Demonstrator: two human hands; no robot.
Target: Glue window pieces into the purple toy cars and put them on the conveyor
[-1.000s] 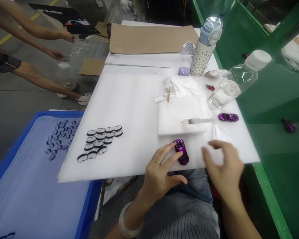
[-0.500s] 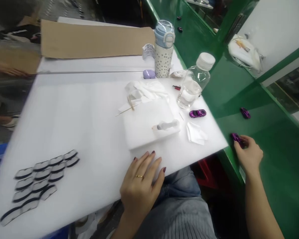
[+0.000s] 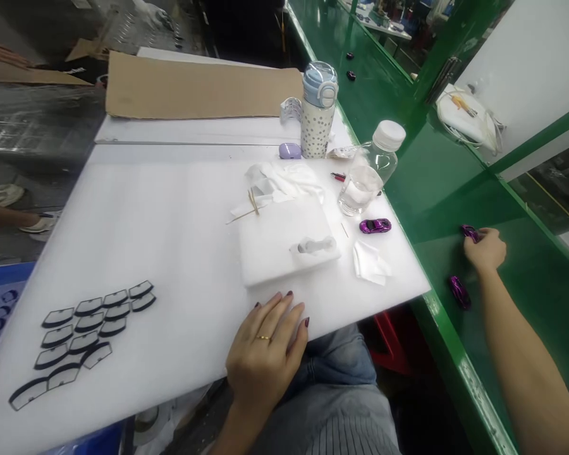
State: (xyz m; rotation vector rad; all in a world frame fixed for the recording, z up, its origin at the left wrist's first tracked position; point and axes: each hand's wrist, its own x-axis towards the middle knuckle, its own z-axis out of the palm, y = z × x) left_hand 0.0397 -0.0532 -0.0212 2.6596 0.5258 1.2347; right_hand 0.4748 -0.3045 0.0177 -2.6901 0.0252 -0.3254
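A purple toy car is lying on the green surface right of the counter, its near end meeting the right hand. That hand is hiding its own fingers, so whether its grip is clasping the car I cannot tell. A second purple car is lying nearer, apart from the hand. The left hand is resting palm-down, fingers loosely extended and holding nothing, perhaps steadying the person while the right arm is extending sideways. A third purple car is sitting beside the bottle. The white block is bearing a translucent object, probably for easy reach. Dark-edged curved pieces are lying in rows, perhaps for easy counting.
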